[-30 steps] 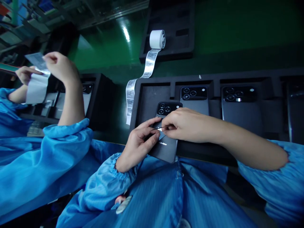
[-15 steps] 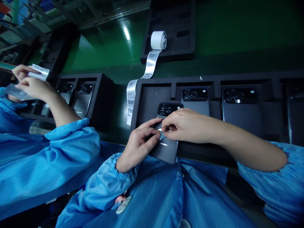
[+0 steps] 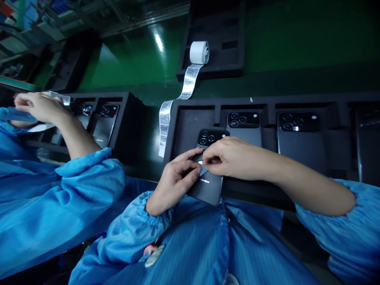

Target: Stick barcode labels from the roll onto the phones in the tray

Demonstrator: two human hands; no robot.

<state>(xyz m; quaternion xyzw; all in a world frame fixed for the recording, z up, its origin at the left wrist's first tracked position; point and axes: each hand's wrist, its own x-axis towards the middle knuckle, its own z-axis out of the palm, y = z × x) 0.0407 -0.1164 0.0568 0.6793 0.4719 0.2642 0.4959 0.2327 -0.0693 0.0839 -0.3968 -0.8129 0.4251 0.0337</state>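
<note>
Still, the left hand and right hand stay pinched on a thin dark strip over the flat dark-grey phone near the frame's middle, so this fiddly bit seems unfinished.

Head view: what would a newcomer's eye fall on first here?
Probably the bright white label roll, top centre, its printed strip trailing down beside the near black tray. Next, at the middle, the right hand pinches something thin beside the left hand, over a dark phone.
</note>
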